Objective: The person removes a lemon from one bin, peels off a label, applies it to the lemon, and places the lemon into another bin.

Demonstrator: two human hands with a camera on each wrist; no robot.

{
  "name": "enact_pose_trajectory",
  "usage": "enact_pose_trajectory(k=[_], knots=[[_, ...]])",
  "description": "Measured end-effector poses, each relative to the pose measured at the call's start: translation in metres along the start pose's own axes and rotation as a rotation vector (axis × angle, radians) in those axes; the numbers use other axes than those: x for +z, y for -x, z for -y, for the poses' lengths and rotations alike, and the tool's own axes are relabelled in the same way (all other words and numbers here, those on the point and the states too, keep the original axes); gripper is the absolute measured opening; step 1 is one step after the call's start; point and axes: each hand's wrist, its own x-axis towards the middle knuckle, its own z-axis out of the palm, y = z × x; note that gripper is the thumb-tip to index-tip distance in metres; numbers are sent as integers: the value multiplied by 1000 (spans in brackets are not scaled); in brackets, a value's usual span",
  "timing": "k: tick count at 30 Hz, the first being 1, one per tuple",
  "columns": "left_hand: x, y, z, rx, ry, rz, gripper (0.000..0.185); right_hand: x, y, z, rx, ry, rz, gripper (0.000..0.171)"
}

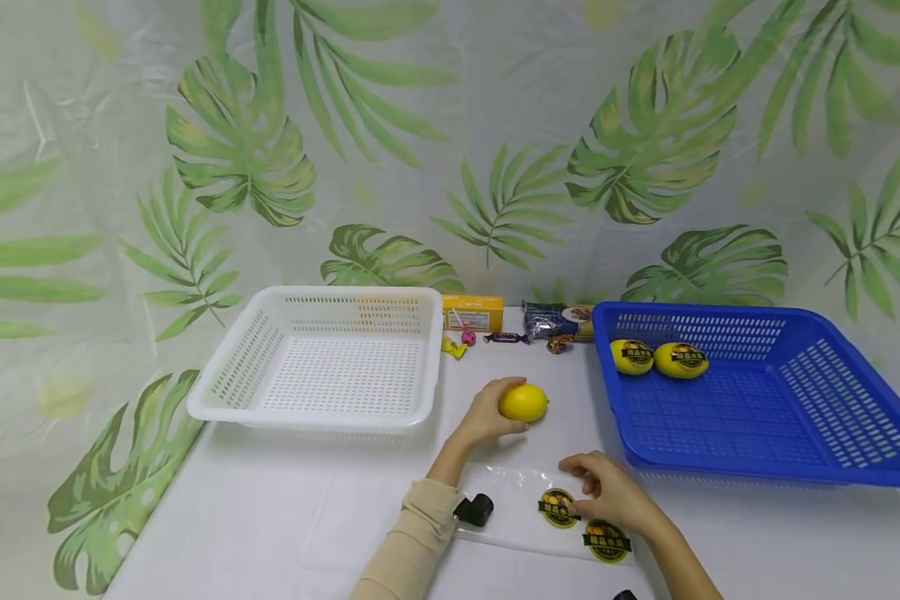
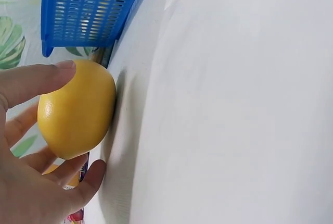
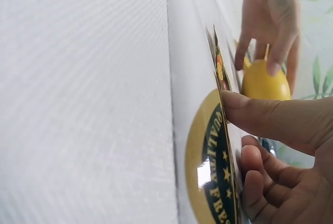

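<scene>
Left hand [image 1: 490,412]: fingers curled round a lemon [image 1: 525,403], no sticker visible on it; can't tell if it rests on the worktop [image 1: 270,517]. Lemon sits between 10 and 11 o'clock from the right hand [image 1: 613,502]. Right thumb touches the far sticker [image 1: 552,510] on a clear sheet [image 1: 517,527]; index and thumb apart, other fingers part-curled, can't tell if anything's pinched. Near sticker [image 1: 607,543] at 4 o'clock from it. Blue basket [image 1: 720,425], 3 o'clock from lemon, has two stickered lemons [image 1: 681,361]. Step looks like freeing a sticker; next move probably calls for a clean peel and a steady lemon.
</scene>
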Motion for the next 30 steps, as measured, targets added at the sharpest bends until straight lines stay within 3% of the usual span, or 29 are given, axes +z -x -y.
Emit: enact_pose_trajectory(k=[8,15,17,19,23,26,30], knots=[[1,1,-3,-13,39,-54,70,2,3,0,9,-2,-25,48],[13,15,-19,169,-11,-257,50,5,6,4,29,79,-102,38],[18,22,-26,213,6,-267,44,5,7,5,31,92,-117,36],[23,28,-32,230,43,-215,38,4,9,5,36,99,-126,36],[32,37,-40,194,49,2,30,1,12,4,34,93,-113,35],[40,41,-43,156,-78,151,30,-2,17,1,26,27,-72,34],[52,46,-46,121,-330,266,35,-6,21,-5,5,-73,-16,36]])
